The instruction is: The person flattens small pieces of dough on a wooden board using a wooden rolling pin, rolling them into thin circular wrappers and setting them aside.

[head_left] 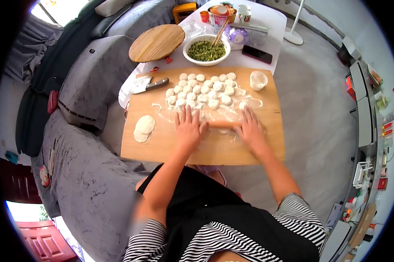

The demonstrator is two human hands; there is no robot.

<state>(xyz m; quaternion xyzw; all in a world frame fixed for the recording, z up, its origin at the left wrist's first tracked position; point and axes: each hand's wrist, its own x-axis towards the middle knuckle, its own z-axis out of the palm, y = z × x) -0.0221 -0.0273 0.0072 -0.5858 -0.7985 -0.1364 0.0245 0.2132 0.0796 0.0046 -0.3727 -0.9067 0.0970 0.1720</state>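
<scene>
A wooden rolling pin (223, 125) lies crosswise near the front of a floured wooden board (162, 146). My left hand (189, 132) is on its left end and my right hand (252, 132) on its right end, the fingers reaching forward over it. Part of a pale dough round (224, 131) shows beneath the pin. Beyond my hands sit many small flattened dough pieces (196, 89) amid streaks of flour. Two thin rolled wrappers (143, 127) overlap at the board's left side. A cleaver (157, 84) rests at the upper left, and a clear plastic tub (258, 80) stands upper right.
Behind the board, a white table (273, 32) carries a white bowl (205, 63) of chopped green filling with chopsticks, a round wooden lid (157, 43), a dark phone (256, 54), and several cups. A grey covered sofa (81, 174) runs along the left; cabinets (365, 120) line the right.
</scene>
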